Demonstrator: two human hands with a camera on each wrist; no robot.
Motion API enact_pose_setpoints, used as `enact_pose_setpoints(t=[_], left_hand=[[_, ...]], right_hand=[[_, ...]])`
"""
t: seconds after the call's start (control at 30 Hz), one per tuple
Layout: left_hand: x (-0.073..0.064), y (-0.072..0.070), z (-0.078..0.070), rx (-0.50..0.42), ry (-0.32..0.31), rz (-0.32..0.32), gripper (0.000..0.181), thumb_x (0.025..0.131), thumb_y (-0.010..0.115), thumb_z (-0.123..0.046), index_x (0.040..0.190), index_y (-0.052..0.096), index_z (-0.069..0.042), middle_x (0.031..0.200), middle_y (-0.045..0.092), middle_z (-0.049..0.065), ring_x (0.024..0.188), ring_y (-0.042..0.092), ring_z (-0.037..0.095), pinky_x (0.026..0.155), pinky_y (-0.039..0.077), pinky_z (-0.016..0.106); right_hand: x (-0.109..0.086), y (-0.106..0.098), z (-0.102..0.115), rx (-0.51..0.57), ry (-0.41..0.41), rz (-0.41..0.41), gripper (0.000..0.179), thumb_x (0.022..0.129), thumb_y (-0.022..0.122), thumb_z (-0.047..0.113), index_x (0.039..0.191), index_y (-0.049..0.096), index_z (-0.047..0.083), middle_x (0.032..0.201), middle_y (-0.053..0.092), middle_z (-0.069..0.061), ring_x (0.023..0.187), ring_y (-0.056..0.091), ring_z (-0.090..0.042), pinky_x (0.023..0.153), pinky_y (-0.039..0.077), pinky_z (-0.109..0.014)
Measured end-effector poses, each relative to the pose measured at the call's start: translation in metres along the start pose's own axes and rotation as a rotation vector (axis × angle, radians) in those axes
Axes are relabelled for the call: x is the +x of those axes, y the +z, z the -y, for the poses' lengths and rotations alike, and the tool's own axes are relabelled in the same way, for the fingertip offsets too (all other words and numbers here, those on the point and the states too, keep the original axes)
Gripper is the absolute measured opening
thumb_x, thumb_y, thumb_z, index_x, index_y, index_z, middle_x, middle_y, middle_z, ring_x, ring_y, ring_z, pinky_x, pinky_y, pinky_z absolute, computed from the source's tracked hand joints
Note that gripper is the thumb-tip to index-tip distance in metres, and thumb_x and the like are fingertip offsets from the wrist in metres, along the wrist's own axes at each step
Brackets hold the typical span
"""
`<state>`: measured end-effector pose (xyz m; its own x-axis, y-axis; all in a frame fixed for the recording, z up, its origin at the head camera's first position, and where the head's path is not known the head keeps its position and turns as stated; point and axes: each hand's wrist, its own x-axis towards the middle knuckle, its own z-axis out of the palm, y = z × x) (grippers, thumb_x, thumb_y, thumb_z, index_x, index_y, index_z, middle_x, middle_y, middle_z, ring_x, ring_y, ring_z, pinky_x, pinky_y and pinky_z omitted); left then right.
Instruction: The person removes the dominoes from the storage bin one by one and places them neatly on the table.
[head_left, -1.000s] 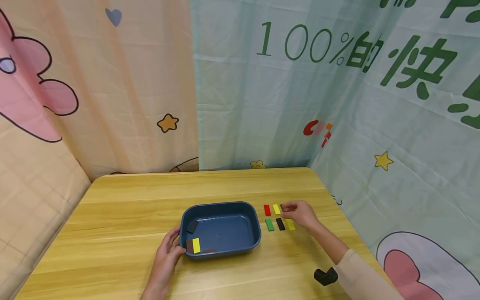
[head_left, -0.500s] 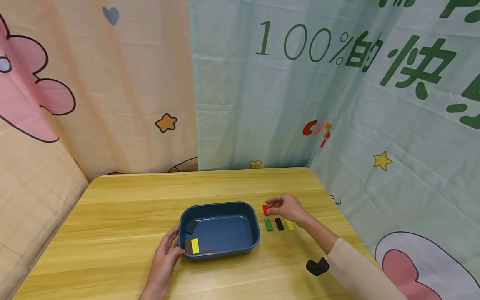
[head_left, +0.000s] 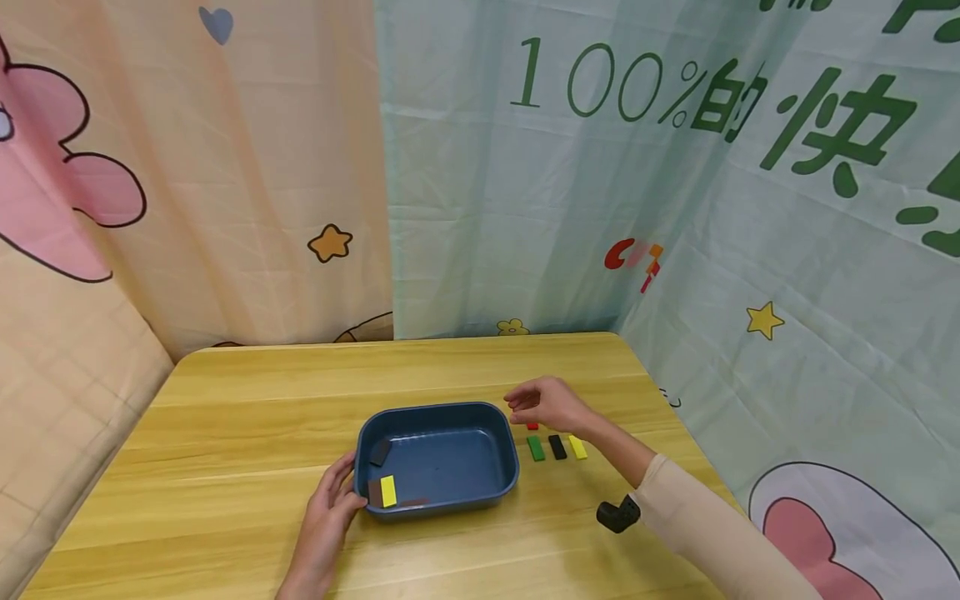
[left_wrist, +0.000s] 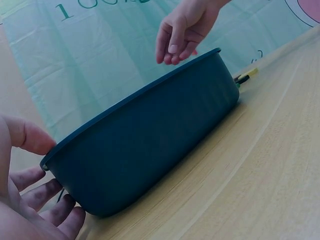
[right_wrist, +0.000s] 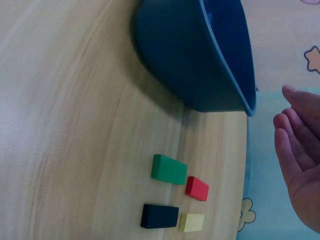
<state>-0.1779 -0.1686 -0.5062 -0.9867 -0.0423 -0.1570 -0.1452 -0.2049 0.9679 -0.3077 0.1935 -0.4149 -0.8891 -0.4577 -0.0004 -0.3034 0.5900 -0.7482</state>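
My left hand (head_left: 321, 518) holds a blue plastic bin (head_left: 450, 510) at its near left corner, the thumb on the rim and the fingers against the outer wall. Inside the bin lie a yellow block (head_left: 388, 492), a brown block (head_left: 375, 492) and a dark block (head_left: 380, 452). Just beyond the bin's far right corner, my right hand (head_left: 550, 405) hovers with fingers loosely bent; whether a small block is hidden in them I cannot tell. Below it on the table are red (right_wrist: 197, 188), green (right_wrist: 169, 170), black (right_wrist: 159, 216) and pale yellow blocks (right_wrist: 191, 223).
Another yellow block (head_left: 577, 447) lies at the right of the front row. A black device (head_left: 618, 515) is beside my right sleeve (head_left: 697, 525). The wooden table (head_left: 225, 467) ends at printed curtains (head_left: 487, 208) behind and on the right.
My right hand has moved left from the right end of the back row, over the red block, to the bin's far right corner. My left hand stays on the bin.
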Motion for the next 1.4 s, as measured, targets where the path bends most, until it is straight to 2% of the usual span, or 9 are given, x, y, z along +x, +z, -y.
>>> enact_pose_setpoints(t=[0.17,0.4,0.73,0.93,1.13,1.27,1.4], left_hand=[[0.000,0.002,0.000,-0.004,-0.003,-0.001,0.068,0.097,0.048,0.006,0.161,0.027,-0.004,0.165,0.028,0.016,0.137,0.036,0.030,0.092,0.044,0.016],[0.001,0.004,-0.002,0.001,0.005,0.009,0.069,0.096,0.049,0.005,0.161,0.028,-0.005,0.165,0.029,0.015,0.137,0.036,0.029,0.092,0.044,0.015],[0.001,0.004,-0.002,-0.008,0.000,0.011,0.070,0.094,0.050,0.008,0.160,0.029,-0.004,0.164,0.029,0.016,0.140,0.036,0.032,0.091,0.045,0.016],[-0.002,0.002,0.001,-0.009,-0.003,0.006,0.069,0.096,0.048,0.007,0.161,0.028,-0.004,0.164,0.030,0.014,0.139,0.036,0.030,0.093,0.044,0.017],[-0.001,0.001,-0.002,-0.018,0.006,0.009,0.069,0.096,0.049,0.007,0.161,0.027,-0.004,0.165,0.027,0.016,0.142,0.035,0.031,0.091,0.044,0.015],[0.001,0.001,-0.004,-0.016,0.004,0.012,0.070,0.096,0.050,0.006,0.161,0.026,-0.003,0.165,0.026,0.017,0.144,0.033,0.033,0.090,0.044,0.015],[0.002,0.001,-0.004,-0.008,-0.008,0.010,0.070,0.097,0.050,0.005,0.161,0.025,-0.004,0.165,0.026,0.018,0.143,0.033,0.034,0.090,0.044,0.014]], right_hand=[[0.010,0.006,0.006,-0.016,-0.052,0.059,0.036,0.090,0.080,0.008,0.123,0.072,-0.004,0.110,0.074,-0.013,0.096,0.072,-0.018,0.083,0.057,-0.030],[0.026,0.014,0.017,-0.064,-0.123,0.141,0.035,0.090,0.078,0.001,0.123,0.071,-0.006,0.114,0.072,-0.020,0.095,0.071,-0.018,0.083,0.057,-0.029],[0.052,0.030,0.037,-0.142,-0.222,0.257,0.034,0.089,0.079,0.001,0.121,0.072,-0.005,0.113,0.073,-0.020,0.094,0.070,-0.014,0.084,0.056,-0.026],[0.070,0.046,0.050,-0.194,-0.279,0.352,0.036,0.091,0.077,0.002,0.125,0.070,-0.006,0.116,0.073,-0.019,0.098,0.069,-0.013,0.087,0.054,-0.023],[0.086,0.064,0.063,-0.205,-0.364,0.405,0.037,0.091,0.076,0.001,0.127,0.069,-0.006,0.118,0.072,-0.019,0.102,0.069,-0.015,0.088,0.053,-0.020],[0.094,0.076,0.069,-0.228,-0.393,0.445,0.037,0.091,0.076,0.001,0.127,0.069,-0.005,0.118,0.072,-0.018,0.102,0.069,-0.013,0.087,0.052,-0.018],[0.100,0.087,0.077,-0.256,-0.418,0.510,0.038,0.092,0.076,0.002,0.128,0.069,-0.004,0.121,0.072,-0.017,0.106,0.069,-0.016,0.087,0.050,-0.015]])
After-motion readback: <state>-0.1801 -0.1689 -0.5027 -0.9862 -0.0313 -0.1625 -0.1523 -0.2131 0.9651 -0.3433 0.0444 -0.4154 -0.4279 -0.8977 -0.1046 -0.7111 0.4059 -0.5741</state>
